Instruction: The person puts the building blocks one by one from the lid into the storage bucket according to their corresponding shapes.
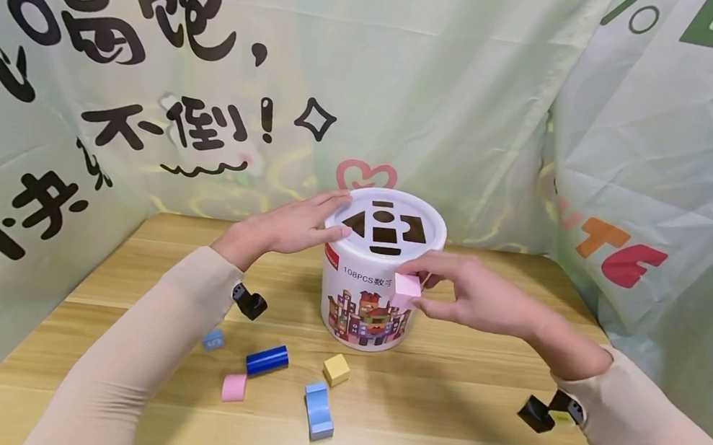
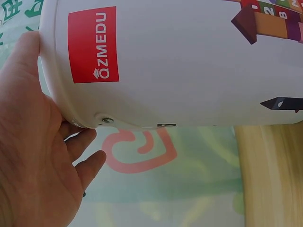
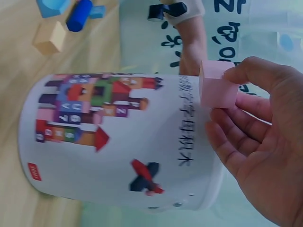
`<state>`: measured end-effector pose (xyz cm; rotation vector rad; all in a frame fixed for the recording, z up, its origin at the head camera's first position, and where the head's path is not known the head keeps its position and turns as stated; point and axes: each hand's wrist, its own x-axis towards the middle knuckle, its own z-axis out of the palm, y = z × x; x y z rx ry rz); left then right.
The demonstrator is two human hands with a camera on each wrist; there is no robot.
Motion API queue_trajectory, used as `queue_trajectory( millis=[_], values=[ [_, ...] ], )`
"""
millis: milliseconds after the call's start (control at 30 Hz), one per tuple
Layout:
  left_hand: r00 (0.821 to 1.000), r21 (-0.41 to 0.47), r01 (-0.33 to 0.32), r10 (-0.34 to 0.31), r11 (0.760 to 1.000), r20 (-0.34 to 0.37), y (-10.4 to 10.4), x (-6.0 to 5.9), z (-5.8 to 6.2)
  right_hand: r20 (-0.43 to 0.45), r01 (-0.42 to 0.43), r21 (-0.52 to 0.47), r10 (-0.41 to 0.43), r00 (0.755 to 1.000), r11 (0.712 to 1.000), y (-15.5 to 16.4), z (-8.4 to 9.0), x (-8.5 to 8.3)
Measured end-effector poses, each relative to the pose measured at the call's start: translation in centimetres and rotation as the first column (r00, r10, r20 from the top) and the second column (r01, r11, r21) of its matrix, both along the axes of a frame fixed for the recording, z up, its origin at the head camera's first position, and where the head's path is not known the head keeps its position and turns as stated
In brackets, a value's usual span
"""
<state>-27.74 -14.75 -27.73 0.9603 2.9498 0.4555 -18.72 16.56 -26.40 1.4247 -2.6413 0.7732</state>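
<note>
Broadly, I see pale green printed cloth (image 1: 450,80) hanging behind and to both sides of a wooden bench (image 1: 453,421). Toward the back of that bench stands a white shape-sorter bucket (image 1: 367,303), upright, its side printed with coloured block buildings and its lid (image 1: 390,215) pierced with shape holes. My left hand (image 1: 294,227) rests on the bucket's left upper edge, fingers straight and laid along the lid's rim, thumb against the side; the left wrist view shows the palm flat against the white wall beside a red label. My right hand (image 1: 475,297) is at the bucket's right front, just below the lid's rim, with thumb and fingers pinched on a pink cube (image 1: 406,288); the cube sits against the bucket's wall in the head view, though I cannot tell if it actually touches. On the bench in front of the bucket lie loose blocks, well apart from both hands: a light blue bridge block (image 1: 318,411), a dark blue cylinder (image 1: 266,360), a pink arch-topped block (image 1: 233,387), a yellow cube (image 1: 336,370), and a small pale blue block (image 1: 213,339) farthest left.
</note>
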Motion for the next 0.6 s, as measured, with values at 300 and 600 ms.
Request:
queue_trajectory(
  millis=[300, 600],
  values=[
    [1.000, -0.006, -0.002, 0.002, 1.000, -0.016, 0.0, 0.0, 0.1, 0.016, 0.055, 0.007, -0.055, 0.998, 0.998, -0.4, 2.6, -0.9],
    [1.000, -0.008, 0.005, -0.005, 1.000, -0.010, 0.1, 0.1, 0.1, 0.144, 0.100, -0.059, -0.091, 0.985, 0.993, -1.1, 3.8, -3.1]
  ],
)
